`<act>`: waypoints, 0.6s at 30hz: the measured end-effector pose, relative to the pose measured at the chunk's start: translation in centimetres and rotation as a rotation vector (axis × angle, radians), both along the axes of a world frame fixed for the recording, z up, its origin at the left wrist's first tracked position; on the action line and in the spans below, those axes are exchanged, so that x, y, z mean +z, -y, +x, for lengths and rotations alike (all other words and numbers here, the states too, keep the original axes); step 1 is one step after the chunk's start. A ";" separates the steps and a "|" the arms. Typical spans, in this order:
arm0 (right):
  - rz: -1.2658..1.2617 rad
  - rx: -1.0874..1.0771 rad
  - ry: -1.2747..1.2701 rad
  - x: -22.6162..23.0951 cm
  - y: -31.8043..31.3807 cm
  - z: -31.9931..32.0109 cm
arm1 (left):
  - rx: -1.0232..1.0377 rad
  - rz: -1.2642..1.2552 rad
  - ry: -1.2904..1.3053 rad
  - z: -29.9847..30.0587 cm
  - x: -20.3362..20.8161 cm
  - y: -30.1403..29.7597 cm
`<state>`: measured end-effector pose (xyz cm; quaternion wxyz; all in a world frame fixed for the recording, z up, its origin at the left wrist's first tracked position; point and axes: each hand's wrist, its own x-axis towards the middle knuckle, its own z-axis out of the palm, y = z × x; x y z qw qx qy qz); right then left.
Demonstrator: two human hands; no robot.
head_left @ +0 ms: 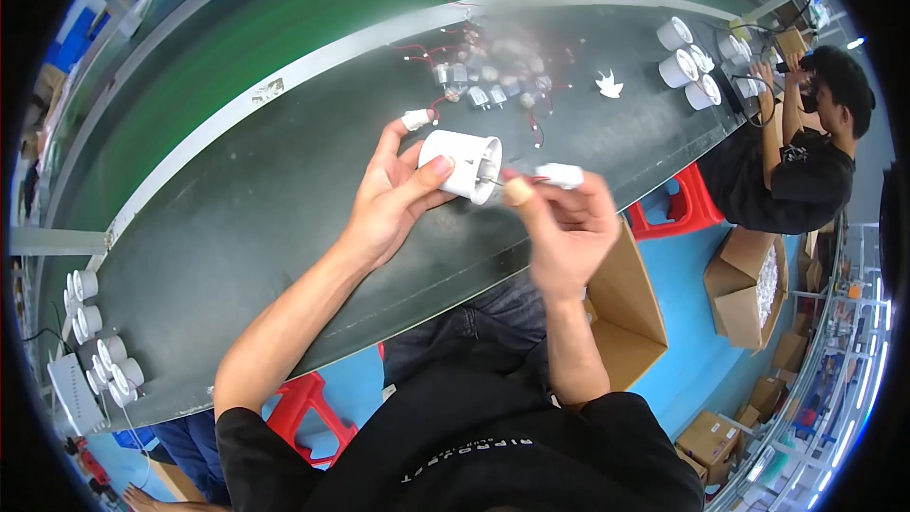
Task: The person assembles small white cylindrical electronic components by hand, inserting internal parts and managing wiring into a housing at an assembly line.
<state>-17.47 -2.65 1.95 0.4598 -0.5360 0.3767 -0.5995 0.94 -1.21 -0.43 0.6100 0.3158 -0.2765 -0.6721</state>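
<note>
My left hand (387,192) wraps the white cylindrical housing (444,154), thumb against its wall, holding it sideways over the workbench (190,275) with its open rim facing right. My right hand (573,232) seems to pinch a thin red lead (540,179) just beside that rim; blur hides the exact grip. Farther off, a pile of small motors (479,95) spreads its loose wires, so room there is tight. On the left, a broad stretch of bench runs out to more white housings (85,322). The near edge passes beneath my right hand, an open cardboard box (637,303) below it, a red stool (700,209) farther right.
</note>
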 end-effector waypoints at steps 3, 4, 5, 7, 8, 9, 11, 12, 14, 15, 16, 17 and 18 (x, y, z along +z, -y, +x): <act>-0.158 0.003 0.214 3.6 2.0 -1.8 | 0.054 0.053 -0.112 0.3 0.3 0.4; -0.174 0.025 0.117 4.7 2.7 -2.5 | 0.057 0.050 -0.111 0.5 0.2 0.4; -0.109 0.036 0.015 6.0 3.7 -2.7 | 0.036 0.049 -0.125 0.7 0.1 0.3; -0.056 0.087 -0.116 7.9 5.9 -2.2 | 0.009 0.041 -0.137 0.7 0.0 0.4; -0.067 0.133 -0.146 8.3 7.2 -1.7 | -0.003 0.031 -0.117 0.7 0.0 0.3; -0.100 0.162 -0.032 8.7 8.4 -1.1 | -0.016 0.019 -0.098 0.7 0.1 0.3; -0.148 0.209 0.028 8.9 10.4 0.0 | -0.015 0.013 -0.080 0.6 0.3 0.2; -0.151 0.200 0.018 8.5 11.3 0.6 | -0.036 0.011 -0.074 0.5 0.3 0.2; -0.136 0.125 -0.248 6.2 13.4 0.6 | -0.071 0.008 -0.066 0.6 0.4 0.0; -0.054 0.015 -0.537 6.4 12.9 1.0 | -0.062 0.005 -0.064 0.8 0.3 -0.1; -0.043 0.006 -0.582 5.6 12.9 0.6 | -0.078 0.000 -0.049 0.7 0.2 -0.1; -0.031 -0.004 -0.627 4.4 13.1 0.0 | -0.096 -0.004 -0.035 0.6 0.2 0.0; -0.025 0.002 -0.589 3.8 12.7 0.0 | -0.099 -0.006 -0.032 0.7 0.1 -0.2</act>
